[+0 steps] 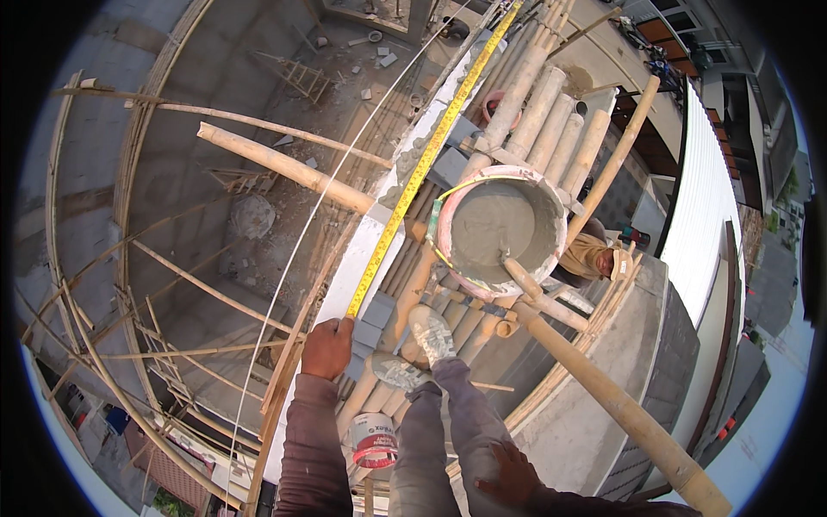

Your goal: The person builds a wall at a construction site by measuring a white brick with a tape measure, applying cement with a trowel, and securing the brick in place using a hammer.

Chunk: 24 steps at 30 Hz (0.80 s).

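Observation:
My left hand (327,349) is closed on the near end of a yellow tape measure (415,181). The tape runs away from it along the top of a white block wall (345,280), past grey mortar (412,157) spread on the wall's far part. Against my right trouser leg lies my right hand (512,476), its fingers spread and holding nothing. To the right of the tape stands a round bucket of wet grey mortar (491,220), with a wooden handle (523,277) sticking out of it.
My shoes (431,334) rest on bamboo scaffolding, beside grey blocks (372,320) and a white-and-red paint bucket (374,438). A thick bamboo pole (616,401) slants at the right. A person in a cap (594,256) is below. Left of the wall, a deep drop shows bamboo poles (276,164).

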Each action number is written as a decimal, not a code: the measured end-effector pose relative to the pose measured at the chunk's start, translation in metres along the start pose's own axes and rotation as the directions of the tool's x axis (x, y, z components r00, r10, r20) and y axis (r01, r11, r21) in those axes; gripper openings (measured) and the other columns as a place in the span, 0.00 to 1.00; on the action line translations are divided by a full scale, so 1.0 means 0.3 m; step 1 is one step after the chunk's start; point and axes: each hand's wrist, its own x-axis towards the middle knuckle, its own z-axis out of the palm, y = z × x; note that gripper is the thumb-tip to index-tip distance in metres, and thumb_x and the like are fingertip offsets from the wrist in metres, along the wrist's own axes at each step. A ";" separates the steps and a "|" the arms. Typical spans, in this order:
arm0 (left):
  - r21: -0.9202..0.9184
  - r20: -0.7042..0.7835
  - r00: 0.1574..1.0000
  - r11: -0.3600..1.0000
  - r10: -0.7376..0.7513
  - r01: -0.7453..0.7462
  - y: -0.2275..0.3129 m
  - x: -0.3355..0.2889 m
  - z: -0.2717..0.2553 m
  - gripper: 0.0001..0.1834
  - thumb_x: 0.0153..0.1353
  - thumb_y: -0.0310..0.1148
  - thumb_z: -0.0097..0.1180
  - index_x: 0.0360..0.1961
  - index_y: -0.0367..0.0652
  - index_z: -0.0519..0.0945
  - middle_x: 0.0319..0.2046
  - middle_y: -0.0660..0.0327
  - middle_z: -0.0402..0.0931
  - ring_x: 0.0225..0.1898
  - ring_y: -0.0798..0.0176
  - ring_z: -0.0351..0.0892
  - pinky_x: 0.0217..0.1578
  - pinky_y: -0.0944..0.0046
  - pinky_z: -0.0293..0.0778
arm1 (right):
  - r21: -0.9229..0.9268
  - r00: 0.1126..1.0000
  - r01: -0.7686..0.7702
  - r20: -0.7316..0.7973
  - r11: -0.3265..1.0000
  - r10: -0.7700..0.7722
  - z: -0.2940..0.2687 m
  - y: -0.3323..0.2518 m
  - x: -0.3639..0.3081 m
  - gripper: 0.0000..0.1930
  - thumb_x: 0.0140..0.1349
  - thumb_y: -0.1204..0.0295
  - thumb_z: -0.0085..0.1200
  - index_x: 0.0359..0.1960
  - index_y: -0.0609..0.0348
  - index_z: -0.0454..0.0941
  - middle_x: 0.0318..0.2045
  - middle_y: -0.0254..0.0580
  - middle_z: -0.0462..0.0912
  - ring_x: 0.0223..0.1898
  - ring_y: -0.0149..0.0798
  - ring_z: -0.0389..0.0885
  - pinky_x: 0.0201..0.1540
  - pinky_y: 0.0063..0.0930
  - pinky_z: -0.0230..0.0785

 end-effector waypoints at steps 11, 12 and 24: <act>-0.076 -0.001 0.997 0.994 -0.083 0.082 0.018 0.001 -0.013 0.17 0.72 0.38 0.42 0.41 0.36 0.78 0.38 0.42 0.81 0.42 0.33 0.79 0.42 0.42 0.74 | -0.050 0.997 -0.031 0.064 0.998 0.034 0.040 -0.015 0.055 0.53 0.54 0.43 0.64 0.71 0.64 0.51 0.63 0.69 0.59 0.64 0.76 0.61 0.64 0.62 0.61; -0.063 0.004 0.996 0.994 -0.085 0.085 0.001 0.003 -0.002 0.18 0.72 0.39 0.42 0.40 0.36 0.79 0.38 0.41 0.81 0.42 0.33 0.79 0.43 0.42 0.74 | -0.072 0.997 -0.027 0.063 0.997 0.032 0.046 -0.020 0.057 0.53 0.54 0.43 0.64 0.70 0.64 0.52 0.63 0.70 0.59 0.64 0.75 0.62 0.64 0.62 0.61; -0.329 0.061 0.919 0.861 -0.390 0.387 0.096 0.009 -0.066 0.28 0.69 0.49 0.43 0.37 0.30 0.82 0.39 0.33 0.79 0.45 0.30 0.78 0.48 0.43 0.72 | -0.155 0.997 -0.043 0.063 0.987 0.053 0.049 -0.027 0.070 0.54 0.55 0.38 0.58 0.73 0.64 0.50 0.66 0.71 0.58 0.68 0.69 0.60 0.70 0.54 0.56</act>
